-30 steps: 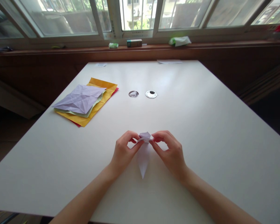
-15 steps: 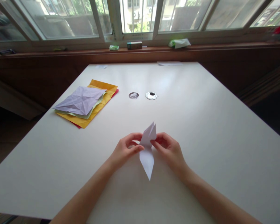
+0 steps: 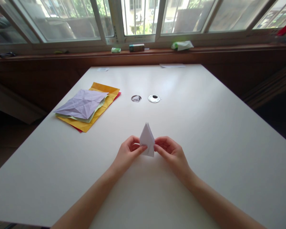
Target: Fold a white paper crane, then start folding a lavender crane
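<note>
A small pale lilac folded paper piece [image 3: 147, 140], shaped like a narrow triangle with its tip pointing up, stands just above the white table [image 3: 216, 133]. My left hand [image 3: 127, 154] pinches its lower left edge between thumb and fingers. My right hand [image 3: 173, 156] pinches its lower right edge. Both hands sit near the middle of the table, close to me.
A stack of creased coloured sheets [image 3: 85, 106], lilac on top of green, orange and red, lies at the left. Two round cable ports [image 3: 145, 98] are set in the table's middle. A small box [image 3: 136, 47] and wrappers rest on the window sill.
The long lower point of the paper has been folded up, so the piece is now a short upright triangle. Both hands stayed in place, holding it.
</note>
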Demonstrator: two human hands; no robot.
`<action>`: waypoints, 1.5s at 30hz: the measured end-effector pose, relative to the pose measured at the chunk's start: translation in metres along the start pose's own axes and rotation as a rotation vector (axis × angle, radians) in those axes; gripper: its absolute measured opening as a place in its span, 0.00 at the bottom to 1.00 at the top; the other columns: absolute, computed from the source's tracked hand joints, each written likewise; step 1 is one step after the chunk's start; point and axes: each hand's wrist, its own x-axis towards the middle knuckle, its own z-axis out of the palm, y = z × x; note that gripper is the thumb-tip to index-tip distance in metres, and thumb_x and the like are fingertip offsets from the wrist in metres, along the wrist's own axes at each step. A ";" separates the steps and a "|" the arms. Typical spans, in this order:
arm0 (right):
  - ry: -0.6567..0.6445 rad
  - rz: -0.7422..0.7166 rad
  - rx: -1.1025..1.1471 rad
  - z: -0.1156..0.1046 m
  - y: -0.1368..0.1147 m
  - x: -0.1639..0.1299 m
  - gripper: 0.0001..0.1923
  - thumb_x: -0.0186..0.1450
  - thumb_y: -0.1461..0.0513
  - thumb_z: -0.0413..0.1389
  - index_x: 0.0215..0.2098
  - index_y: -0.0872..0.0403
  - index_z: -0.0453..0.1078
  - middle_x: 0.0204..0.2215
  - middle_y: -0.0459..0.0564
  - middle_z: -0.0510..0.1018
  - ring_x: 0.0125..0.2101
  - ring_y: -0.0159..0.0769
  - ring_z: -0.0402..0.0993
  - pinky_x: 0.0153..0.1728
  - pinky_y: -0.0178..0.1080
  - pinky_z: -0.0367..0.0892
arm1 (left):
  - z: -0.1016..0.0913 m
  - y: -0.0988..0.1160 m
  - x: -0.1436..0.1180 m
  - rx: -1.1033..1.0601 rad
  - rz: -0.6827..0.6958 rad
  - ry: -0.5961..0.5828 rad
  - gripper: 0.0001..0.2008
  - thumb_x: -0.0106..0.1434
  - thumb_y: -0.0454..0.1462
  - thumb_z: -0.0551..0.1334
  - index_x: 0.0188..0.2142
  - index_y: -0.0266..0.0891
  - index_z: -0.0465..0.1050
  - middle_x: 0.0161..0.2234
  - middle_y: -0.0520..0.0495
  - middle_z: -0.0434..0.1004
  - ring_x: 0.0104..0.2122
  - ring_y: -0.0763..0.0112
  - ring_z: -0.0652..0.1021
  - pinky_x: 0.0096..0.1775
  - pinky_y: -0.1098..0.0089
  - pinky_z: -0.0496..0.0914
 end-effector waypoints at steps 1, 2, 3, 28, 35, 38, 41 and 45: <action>0.027 -0.025 -0.049 0.000 -0.001 0.000 0.10 0.59 0.55 0.57 0.33 0.53 0.68 0.30 0.47 0.76 0.31 0.34 0.73 0.34 0.37 0.69 | 0.000 0.000 0.000 -0.014 -0.017 0.024 0.12 0.55 0.42 0.64 0.32 0.38 0.65 0.30 0.49 0.78 0.30 0.70 0.78 0.29 0.75 0.68; 0.048 -0.046 -0.121 -0.001 -0.002 -0.001 0.09 0.59 0.55 0.57 0.32 0.53 0.68 0.28 0.47 0.75 0.30 0.32 0.72 0.32 0.36 0.68 | 0.000 0.000 0.000 -0.029 -0.014 0.055 0.12 0.55 0.42 0.65 0.31 0.38 0.65 0.29 0.50 0.78 0.30 0.70 0.78 0.28 0.75 0.67; 0.056 -0.064 -0.210 -0.001 -0.003 -0.001 0.09 0.59 0.55 0.56 0.30 0.53 0.67 0.26 0.46 0.74 0.27 0.31 0.70 0.30 0.34 0.66 | 0.000 0.000 -0.001 -0.044 -0.004 0.087 0.12 0.55 0.42 0.65 0.31 0.38 0.64 0.29 0.51 0.78 0.29 0.71 0.78 0.28 0.75 0.67; 0.163 -0.496 -0.585 0.006 0.006 -0.008 0.05 0.62 0.67 0.51 0.30 0.54 0.66 0.24 0.45 0.70 0.24 0.29 0.65 0.26 0.32 0.62 | 0.013 -0.009 -0.002 -0.175 0.103 0.006 0.10 0.52 0.34 0.68 0.33 0.36 0.69 0.33 0.51 0.76 0.35 0.74 0.77 0.39 0.74 0.71; -0.004 -0.549 -0.549 0.006 0.004 -0.011 0.08 0.62 0.66 0.53 0.41 0.54 0.67 0.30 0.49 0.71 0.30 0.31 0.69 0.31 0.34 0.66 | 0.013 -0.004 -0.004 -0.130 0.142 0.049 0.11 0.52 0.35 0.68 0.33 0.36 0.70 0.32 0.50 0.76 0.33 0.71 0.78 0.38 0.71 0.72; 0.003 -0.496 -0.497 0.006 0.001 -0.010 0.05 0.60 0.65 0.56 0.37 0.55 0.69 0.27 0.47 0.71 0.27 0.30 0.68 0.30 0.34 0.66 | 0.012 -0.003 -0.004 -0.130 0.134 0.022 0.11 0.52 0.36 0.68 0.34 0.36 0.70 0.32 0.49 0.76 0.34 0.69 0.78 0.38 0.69 0.72; -0.005 -0.376 -0.389 0.005 0.000 -0.008 0.03 0.61 0.64 0.55 0.33 0.54 0.70 0.27 0.47 0.73 0.27 0.31 0.70 0.30 0.35 0.67 | 0.009 -0.003 -0.004 -0.089 0.135 0.054 0.10 0.52 0.37 0.67 0.33 0.36 0.72 0.32 0.50 0.76 0.34 0.70 0.77 0.39 0.71 0.71; -0.042 -0.166 -0.100 0.005 0.002 -0.008 0.06 0.62 0.62 0.54 0.37 0.53 0.70 0.31 0.48 0.76 0.30 0.32 0.74 0.33 0.37 0.71 | 0.006 -0.003 -0.002 -0.063 0.125 0.030 0.09 0.57 0.40 0.64 0.35 0.36 0.73 0.34 0.47 0.77 0.36 0.70 0.76 0.40 0.71 0.69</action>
